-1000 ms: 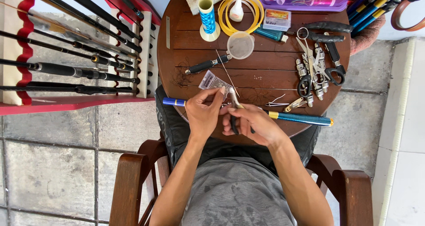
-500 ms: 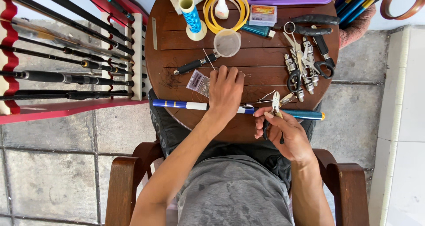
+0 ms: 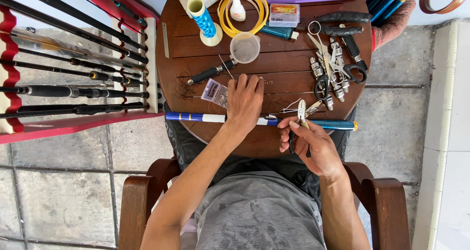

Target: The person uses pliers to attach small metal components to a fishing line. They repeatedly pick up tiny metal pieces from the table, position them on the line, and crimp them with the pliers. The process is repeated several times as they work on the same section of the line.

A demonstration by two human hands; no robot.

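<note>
A blue and white rod section (image 3: 196,117) lies across the near edge of the round wooden table (image 3: 274,69). My left hand (image 3: 244,100) rests flat over it, fingers spread and reaching toward a small packet (image 3: 215,91) on the table. My right hand (image 3: 308,144) grips small pliers (image 3: 300,114) with dark handles, their silver jaws pointing up beside the rod near some loose thread.
A blue thread spool (image 3: 204,21), yellow coil (image 3: 243,7), glue bottle (image 3: 237,7), clear cup (image 3: 245,47), black-handled tool (image 3: 210,72), scissors (image 3: 323,64) and several metal tools lie on the table. A red rack of fishing rods (image 3: 73,59) stands left. I sit in a wooden chair (image 3: 142,201).
The two hands have parted: my left hand moved up onto the table by the packet, and my right hand moved right and down, now holding the pliers.
</note>
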